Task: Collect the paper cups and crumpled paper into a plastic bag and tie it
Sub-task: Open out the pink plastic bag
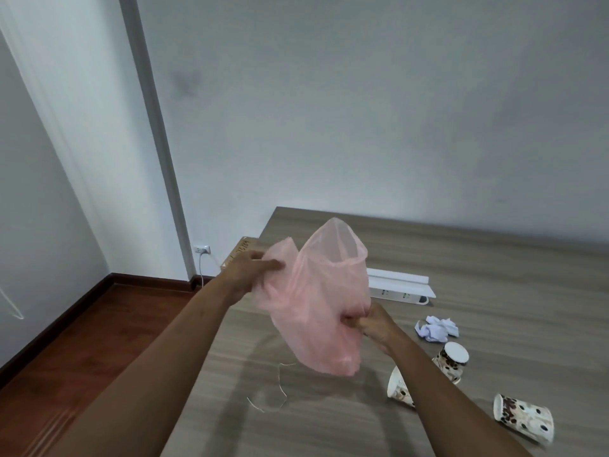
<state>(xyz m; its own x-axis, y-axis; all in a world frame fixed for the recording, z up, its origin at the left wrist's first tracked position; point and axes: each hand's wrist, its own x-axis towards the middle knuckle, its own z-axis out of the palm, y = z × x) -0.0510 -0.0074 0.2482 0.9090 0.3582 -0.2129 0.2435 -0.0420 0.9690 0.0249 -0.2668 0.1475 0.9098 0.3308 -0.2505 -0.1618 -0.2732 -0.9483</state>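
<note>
Left hand point(250, 270) grip pinched on one edge of the pink plastic bag point(316, 301); right hand point(372, 324) grip clamped on the opposite edge. Bag hangs between them above the bench point(494, 275). Right of the right grip: crumpled paper point(436, 328), three paper cups point(451, 359) on their sides. Below: string point(280, 390).

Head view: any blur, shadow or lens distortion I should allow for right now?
Head view: the bag looks motion-blurred where the left hand and right hand grip it; arms and bag cast soft shadows on the table; the wide lens leans the door frame; cups and paper read clearly; no glare.
</note>
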